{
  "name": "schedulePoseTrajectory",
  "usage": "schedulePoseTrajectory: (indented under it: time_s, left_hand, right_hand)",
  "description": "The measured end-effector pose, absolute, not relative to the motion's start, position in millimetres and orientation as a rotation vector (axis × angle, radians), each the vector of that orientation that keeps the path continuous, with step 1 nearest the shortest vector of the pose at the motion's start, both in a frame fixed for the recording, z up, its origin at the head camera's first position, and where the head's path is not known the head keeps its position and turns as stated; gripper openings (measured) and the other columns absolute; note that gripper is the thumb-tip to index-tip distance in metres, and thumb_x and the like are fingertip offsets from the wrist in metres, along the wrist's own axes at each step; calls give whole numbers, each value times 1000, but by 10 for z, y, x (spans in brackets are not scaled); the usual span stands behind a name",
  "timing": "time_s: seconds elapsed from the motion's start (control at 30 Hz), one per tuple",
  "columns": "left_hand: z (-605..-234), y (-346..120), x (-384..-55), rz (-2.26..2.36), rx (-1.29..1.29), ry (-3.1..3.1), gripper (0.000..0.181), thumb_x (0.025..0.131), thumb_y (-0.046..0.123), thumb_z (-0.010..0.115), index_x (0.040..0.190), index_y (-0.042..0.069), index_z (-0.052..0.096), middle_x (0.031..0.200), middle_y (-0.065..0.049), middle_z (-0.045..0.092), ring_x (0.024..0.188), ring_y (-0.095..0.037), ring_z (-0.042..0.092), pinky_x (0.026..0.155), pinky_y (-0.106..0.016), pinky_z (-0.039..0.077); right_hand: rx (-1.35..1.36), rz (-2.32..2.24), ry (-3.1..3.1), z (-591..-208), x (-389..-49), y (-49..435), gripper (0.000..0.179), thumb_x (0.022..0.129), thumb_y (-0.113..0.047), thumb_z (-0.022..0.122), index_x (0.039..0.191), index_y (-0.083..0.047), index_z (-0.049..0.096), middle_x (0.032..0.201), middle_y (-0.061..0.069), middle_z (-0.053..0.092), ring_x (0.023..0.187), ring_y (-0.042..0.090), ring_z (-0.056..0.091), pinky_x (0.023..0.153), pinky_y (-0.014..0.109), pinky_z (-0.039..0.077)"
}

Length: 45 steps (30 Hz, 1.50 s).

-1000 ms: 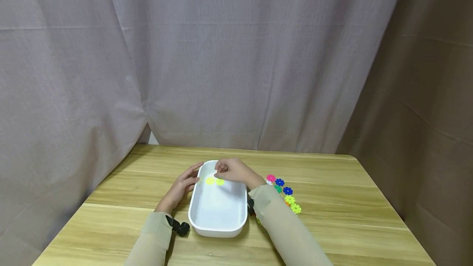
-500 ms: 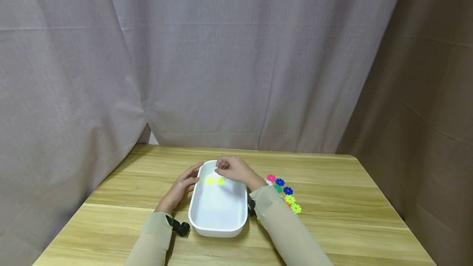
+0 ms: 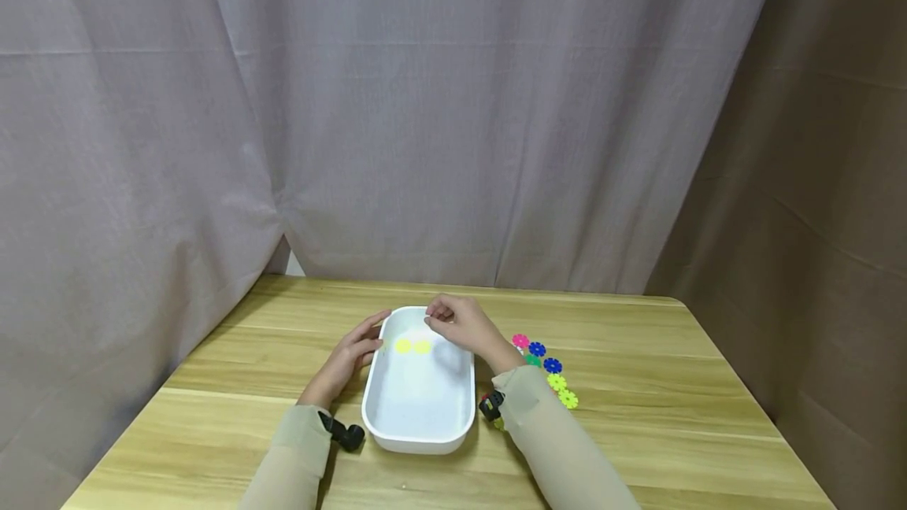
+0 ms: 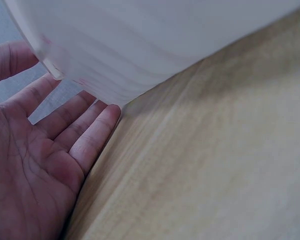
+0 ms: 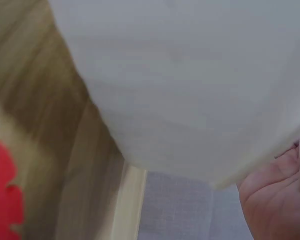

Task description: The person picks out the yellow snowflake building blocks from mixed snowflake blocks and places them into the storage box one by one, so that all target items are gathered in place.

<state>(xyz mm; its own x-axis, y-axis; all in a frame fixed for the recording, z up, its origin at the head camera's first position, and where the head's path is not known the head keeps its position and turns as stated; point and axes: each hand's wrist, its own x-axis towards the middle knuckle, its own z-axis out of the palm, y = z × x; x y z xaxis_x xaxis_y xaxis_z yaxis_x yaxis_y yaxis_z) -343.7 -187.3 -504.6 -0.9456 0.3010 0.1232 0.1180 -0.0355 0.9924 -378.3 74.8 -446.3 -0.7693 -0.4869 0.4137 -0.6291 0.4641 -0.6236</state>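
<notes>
A white rectangular tray [image 3: 418, 400] with rounded corners stands on the wooden table. Two yellow snowflake discs, a left one [image 3: 403, 345] and a right one [image 3: 423, 347], lie side by side in its far part. My left hand [image 3: 347, 360] rests against the tray's left side; in the left wrist view its nearly straight fingers [image 4: 92, 137] touch the outer wall and the thumb meets the rim. Over the far right corner hovers my right hand [image 3: 471, 329], fingers loosely curled, nothing visible between them. In the right wrist view the tray's wall hides most of the fingers.
Right of the tray lies a cluster of snowflake discs: a pink one [image 3: 520, 341], blue ones [image 3: 553, 366], a green one [image 3: 533, 361] and yellow ones [image 3: 568, 399]. My right sleeve covers part of it. A red disc [image 5: 2, 190] shows in the right wrist view. Grey curtains surround the table.
My right hand has drawn slightly back and to the right, away from the yellow discs, toward the tray's far right rim. The left hand and the tray stay put.
</notes>
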Motion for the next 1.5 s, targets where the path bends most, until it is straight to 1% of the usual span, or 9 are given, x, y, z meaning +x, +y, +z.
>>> schedulePoseTrajectory:
  time_s: [0.27, 0.47, 0.6, 0.67, 0.83, 0.9, 1.03, 1.3, 1.5]
  left_hand:
    - [-5049, -1865, -3424, 2140, 464, 2065, 58, 98, 10, 52, 155, 14, 40, 150, -27, 42, 132, -41, 48, 102, -35, 49]
    - [-5020, -1863, -3413, 2147, 482, 2051, 58, 99, 10, 52, 155, 14, 39, 150, -28, 41, 133, -42, 47, 102, -36, 49]
    - [-5006, -1860, -3416, 2149, 482, 2047, 58, 99, 10, 52, 155, 13, 39, 150, -28, 41, 133, -40, 48, 102, -35, 49]
    - [-5002, -1857, -3417, 2151, 478, 2045, 58, 98, 10, 53, 155, 14, 40, 150, -27, 41, 132, -40, 48, 101, -35, 50]
    - [-5000, -1859, -3415, 2138, 468, 2055, 58, 99, 9, 52, 155, 14, 39, 150, -27, 42, 132, -39, 49, 101, -35, 50]
    - [-5005, -1863, -3414, 2135, 466, 2055, 58, 99, 10, 52, 155, 14, 39, 150, -27, 41, 132, -40, 48, 102, -36, 49]
    - [-5021, -1870, -3410, 2137, 462, 2055, 59, 98, 12, 54, 155, 15, 40, 150, -27, 42, 132, -41, 49, 102, -37, 49]
    - [-5042, -1876, -3402, 2134, 471, 2051, 58, 99, 11, 53, 155, 14, 39, 150, -27, 42, 132, -42, 48, 102, -36, 49]
    - [-5025, -1858, -3417, 2141, 466, 2056, 58, 98, 12, 54, 155, 14, 40, 150, -26, 42, 133, -41, 48, 104, -39, 48]
  right_hand:
    - [918, 1274, -2522, -4542, -3688, 917, 8, 95, -19, 69, 100, -12, 69, 90, -7, 69, 85, 9, 64, 79, 27, 56]
    - [853, 1269, -2523, -4488, -3619, 1041, 8, 95, -21, 71, 101, -16, 70, 91, -9, 69, 85, 8, 64, 80, 29, 56]
    - [838, 1272, -2527, -4395, -3550, 1178, 15, 96, -22, 70, 105, -11, 71, 93, -7, 70, 88, 10, 65, 83, 32, 55]
    - [819, 1261, -2533, -4367, -3519, 1274, 17, 96, -23, 70, 107, -10, 71, 94, -8, 70, 89, 10, 65, 85, 34, 55]
    - [765, 1213, -2535, -4375, -3472, 1551, 11, 96, -23, 70, 103, -16, 71, 93, -10, 70, 89, 10, 65, 85, 38, 56]
    - [756, 1195, -2533, -4400, -3461, 1674, 10, 95, -22, 71, 103, -15, 71, 93, -10, 70, 88, 11, 65, 84, 39, 56]
    - [748, 1175, -2547, -4473, -3444, 1923, 13, 95, -23, 71, 104, -13, 71, 91, -10, 70, 86, 11, 65, 82, 36, 56]
    - [761, 1172, -2673, -4618, -3395, 2322, 16, 96, -20, 70, 107, -8, 71, 94, -4, 70, 86, 13, 64, 79, 29, 55]
    - [811, 1145, -2729, -4654, -3407, 2506, 14, 96, -21, 69, 105, -10, 71, 92, 2, 71, 82, 15, 64, 74, 28, 55]
